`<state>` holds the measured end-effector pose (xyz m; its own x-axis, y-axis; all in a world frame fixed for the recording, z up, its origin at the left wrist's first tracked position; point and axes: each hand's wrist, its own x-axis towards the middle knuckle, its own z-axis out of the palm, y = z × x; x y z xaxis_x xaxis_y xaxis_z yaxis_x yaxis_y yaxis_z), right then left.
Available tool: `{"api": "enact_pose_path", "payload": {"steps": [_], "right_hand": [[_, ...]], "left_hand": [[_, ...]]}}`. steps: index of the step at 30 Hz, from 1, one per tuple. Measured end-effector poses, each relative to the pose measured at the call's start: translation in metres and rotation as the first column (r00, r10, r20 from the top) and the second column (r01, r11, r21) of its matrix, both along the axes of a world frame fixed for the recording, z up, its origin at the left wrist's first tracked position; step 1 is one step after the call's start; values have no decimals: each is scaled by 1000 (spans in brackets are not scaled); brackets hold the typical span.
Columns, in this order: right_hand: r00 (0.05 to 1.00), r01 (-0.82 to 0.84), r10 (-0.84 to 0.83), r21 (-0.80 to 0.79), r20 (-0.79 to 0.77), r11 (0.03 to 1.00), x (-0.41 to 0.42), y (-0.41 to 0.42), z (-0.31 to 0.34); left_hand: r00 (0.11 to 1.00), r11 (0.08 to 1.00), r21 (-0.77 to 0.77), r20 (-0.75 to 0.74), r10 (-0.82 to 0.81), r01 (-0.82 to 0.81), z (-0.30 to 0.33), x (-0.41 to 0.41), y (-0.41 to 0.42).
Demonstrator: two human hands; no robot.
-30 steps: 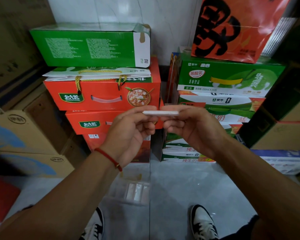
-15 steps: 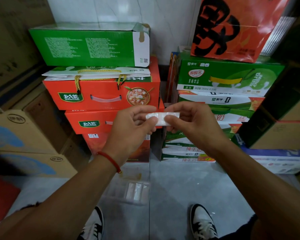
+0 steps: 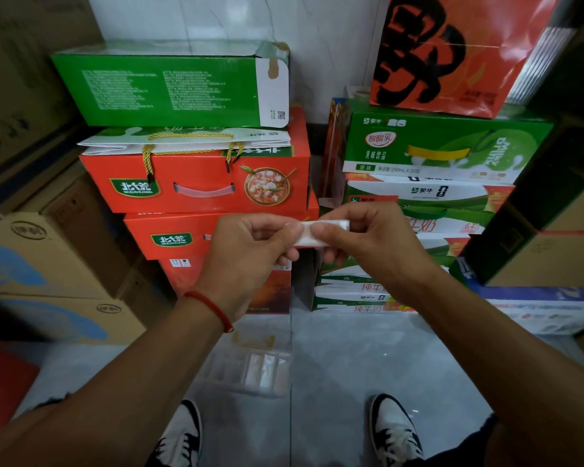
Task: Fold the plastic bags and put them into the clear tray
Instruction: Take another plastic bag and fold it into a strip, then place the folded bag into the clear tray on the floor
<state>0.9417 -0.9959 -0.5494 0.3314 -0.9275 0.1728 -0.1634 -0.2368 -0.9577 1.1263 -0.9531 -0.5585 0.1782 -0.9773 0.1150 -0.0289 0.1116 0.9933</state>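
A small folded white plastic bag [image 3: 309, 234] is held at chest height between both hands. My left hand [image 3: 246, 254] pinches its left end with thumb and fingers. My right hand [image 3: 368, 246] pinches the right part, thumb on the face of the strip. The clear tray [image 3: 250, 367] lies on the grey floor below the hands, just ahead of my left shoe, with a few folded white bags inside it.
Stacked red cartons [image 3: 199, 183] and a green box [image 3: 169, 85] stand straight ahead. Green and white milk cartons [image 3: 435, 156] rise at the right, brown cardboard boxes [image 3: 48, 257] at the left. My two shoes [image 3: 395, 433] stand on the tiled floor.
The bag has turned from edge-on to face-on and looks shorter. Both hands have moved closer together and slightly lower.
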Motion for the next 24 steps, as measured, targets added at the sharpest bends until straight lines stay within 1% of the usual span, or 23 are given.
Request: {"api": "enact_pose_path", "payload": {"steps": [4, 10, 13, 16, 19, 22, 24], "right_hand": [[998, 5, -12, 127, 61, 992, -2, -4, -1], [995, -2, -18, 208, 97, 978, 4, -5, -3], [998, 23, -32, 177, 45, 984, 6, -5, -4], [997, 77, -77, 109, -4, 991, 10, -6, -4], [1000, 22, -22, 95, -5, 995, 19, -7, -6], [996, -86, 82, 146, 28, 986, 31, -6, -8], [993, -114, 116, 162, 2, 980, 38, -6, -11]], "left_hand": [[989, 991, -49, 81, 126, -122, -4, 0, -5], [968, 974, -61, 113, 224, -218, -8, -3, -6], [964, 971, -62, 120, 237, -231, -10, -2, -5], [962, 968, -67, 109, 249, -243, -9, 2, -1], [955, 959, -46, 85, 284, -281, -11, 13, 6], [945, 947, -12, 56, 322, -322, -16, 30, 12], [940, 939, 21, 18, 342, -342, -21, 42, 18]]}}
